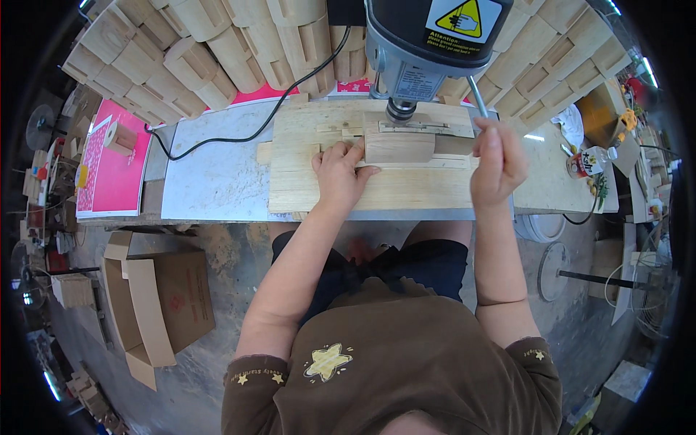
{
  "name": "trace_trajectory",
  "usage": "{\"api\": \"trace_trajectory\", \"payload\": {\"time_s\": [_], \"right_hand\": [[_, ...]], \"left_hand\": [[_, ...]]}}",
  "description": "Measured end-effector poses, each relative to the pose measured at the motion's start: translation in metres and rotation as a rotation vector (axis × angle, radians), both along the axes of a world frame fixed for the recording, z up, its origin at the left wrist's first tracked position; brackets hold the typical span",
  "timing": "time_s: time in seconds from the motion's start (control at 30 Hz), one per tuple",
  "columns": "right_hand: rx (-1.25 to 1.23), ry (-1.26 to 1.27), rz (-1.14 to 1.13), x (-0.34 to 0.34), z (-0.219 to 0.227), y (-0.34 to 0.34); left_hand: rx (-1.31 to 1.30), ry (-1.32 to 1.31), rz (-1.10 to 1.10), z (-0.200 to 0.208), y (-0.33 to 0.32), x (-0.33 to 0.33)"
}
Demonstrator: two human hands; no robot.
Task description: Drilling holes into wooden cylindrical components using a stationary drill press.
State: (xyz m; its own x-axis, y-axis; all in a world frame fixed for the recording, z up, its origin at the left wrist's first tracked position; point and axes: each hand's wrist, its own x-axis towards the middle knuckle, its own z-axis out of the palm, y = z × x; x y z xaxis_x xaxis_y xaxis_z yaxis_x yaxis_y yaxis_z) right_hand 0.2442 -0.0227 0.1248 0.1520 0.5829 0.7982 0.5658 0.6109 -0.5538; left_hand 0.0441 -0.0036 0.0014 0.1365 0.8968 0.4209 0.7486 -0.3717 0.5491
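Note:
A pale wooden block (399, 147) with a rounded top lies on a wooden board (312, 123), under the chuck (401, 109) of a drill press (413, 65). My left hand (341, 174) holds the block at its left end, thumb by the near edge and fingers against the end. The drill bit's tip cannot be made out. My right hand (499, 163) is closed round the end of the drill press's metal lever (477, 96), right of the block. Wooden strips (435, 164) run along the block's near side.
Stacks of hollowed wooden pieces (239, 58) rise behind the bench. A black cable (264, 119) curves over a white sheet (210, 174). At left, a wooden cylinder (120, 138) stands on a pink sheet (109, 185). A bottle (591, 161) stands at right; a cardboard box (170, 301) sits on the floor.

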Motion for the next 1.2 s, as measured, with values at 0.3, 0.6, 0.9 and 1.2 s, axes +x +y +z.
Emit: {"api": "trace_trajectory", "payload": {"time_s": [0.3, 0.6, 0.9, 1.2], "right_hand": [[0.162, -0.049, 0.111, 0.0, -0.055, 0.021], [0.13, -0.041, -0.005, 0.004, 0.012, 0.007], [-0.164, -0.065, -0.135, 0.032, 0.098, 0.135], [-0.601, -0.508, 0.28, 0.07, -0.026, 0.064]], "left_hand": [[0.054, 0.011, 0.047, -0.002, -0.002, 0.002], [-0.003, -0.035, 0.029, -0.002, -0.008, -0.002], [-0.19, -0.126, 0.072, 0.01, -0.001, 0.009], [-0.064, -0.308, 0.083, -0.007, 0.004, 0.013]]}}
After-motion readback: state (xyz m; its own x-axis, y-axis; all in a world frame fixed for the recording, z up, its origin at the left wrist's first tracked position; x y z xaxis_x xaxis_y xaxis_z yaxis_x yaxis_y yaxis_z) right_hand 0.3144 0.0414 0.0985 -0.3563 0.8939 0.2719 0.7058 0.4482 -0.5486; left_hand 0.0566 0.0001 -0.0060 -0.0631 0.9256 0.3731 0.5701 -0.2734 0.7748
